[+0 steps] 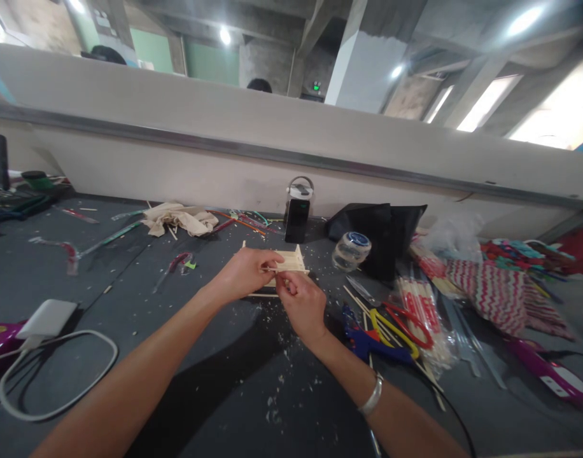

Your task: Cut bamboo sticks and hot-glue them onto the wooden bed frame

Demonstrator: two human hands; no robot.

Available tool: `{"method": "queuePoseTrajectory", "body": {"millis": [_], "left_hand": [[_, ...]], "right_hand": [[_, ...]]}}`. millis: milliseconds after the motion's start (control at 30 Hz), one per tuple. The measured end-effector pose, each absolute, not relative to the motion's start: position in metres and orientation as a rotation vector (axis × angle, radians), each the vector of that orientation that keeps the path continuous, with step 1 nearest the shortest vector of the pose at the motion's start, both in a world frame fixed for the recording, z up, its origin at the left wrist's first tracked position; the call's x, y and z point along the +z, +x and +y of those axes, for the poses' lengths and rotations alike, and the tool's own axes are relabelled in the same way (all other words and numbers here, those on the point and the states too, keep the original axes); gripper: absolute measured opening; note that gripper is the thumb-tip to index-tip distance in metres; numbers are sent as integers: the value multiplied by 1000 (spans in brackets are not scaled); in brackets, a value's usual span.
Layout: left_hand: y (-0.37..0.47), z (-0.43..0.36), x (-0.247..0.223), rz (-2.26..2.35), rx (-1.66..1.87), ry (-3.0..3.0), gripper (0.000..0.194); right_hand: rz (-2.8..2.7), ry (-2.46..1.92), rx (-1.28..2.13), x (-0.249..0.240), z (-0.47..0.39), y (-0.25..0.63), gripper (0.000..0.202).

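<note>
A small structure of pale wooden sticks [291, 261] sits on the dark table, partly covered by both hands. My left hand [247, 272] is at its left and front side, thumb and fingers pinched together on a thin stick piece. My right hand [303, 302] is at its front right, fingers curled and pressed together close under the left fingertips. What the right fingertips hold is too small to make out. Upright stick ends show at the structure's back corners, and a stick lies along its front edge.
Behind stand a phone [296, 220] and a lantern-like device [301, 188]. To the right are a clear jar [351, 252], orange-handled scissors [408, 323], a blue glue gun [375, 343] and bagged sticks [422, 312]. A crumpled cloth [179, 219] and a white charger [49, 318] are on the left.
</note>
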State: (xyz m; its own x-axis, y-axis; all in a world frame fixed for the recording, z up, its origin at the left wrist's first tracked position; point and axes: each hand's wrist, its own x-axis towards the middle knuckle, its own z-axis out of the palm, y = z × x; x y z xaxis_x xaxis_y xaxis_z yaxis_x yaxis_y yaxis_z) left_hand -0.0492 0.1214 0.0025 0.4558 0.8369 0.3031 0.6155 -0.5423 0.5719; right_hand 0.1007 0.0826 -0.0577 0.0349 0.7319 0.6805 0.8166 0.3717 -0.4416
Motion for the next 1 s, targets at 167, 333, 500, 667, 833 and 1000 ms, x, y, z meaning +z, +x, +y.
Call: {"method": "queuePoseTrajectory", "body": {"millis": [167,333,500,667,833,1000], "left_hand": [[-49,121,2,1230,802,2318,31],[-49,124,-1,1235,808,2343,31],[-49,124,-1,1221,807,2367,31],[-49,123,1,1232,798,2356,33],[-49,123,-1,1222,797,2345,35],[-49,122,1,1207,790,2331,38]], "right_hand": [[-1717,-1391,-105,-58,83,100,15],[-1713,-1385,-104,-58,83,100,17],[-1724,-1371,-115,-59,83,101,18],[-1740,-1384,-108,-57,83,101,17],[-1775,-1406,-88,-51,81,102,16],[-1716,-1397,-121,-41,77,107,13]]}}
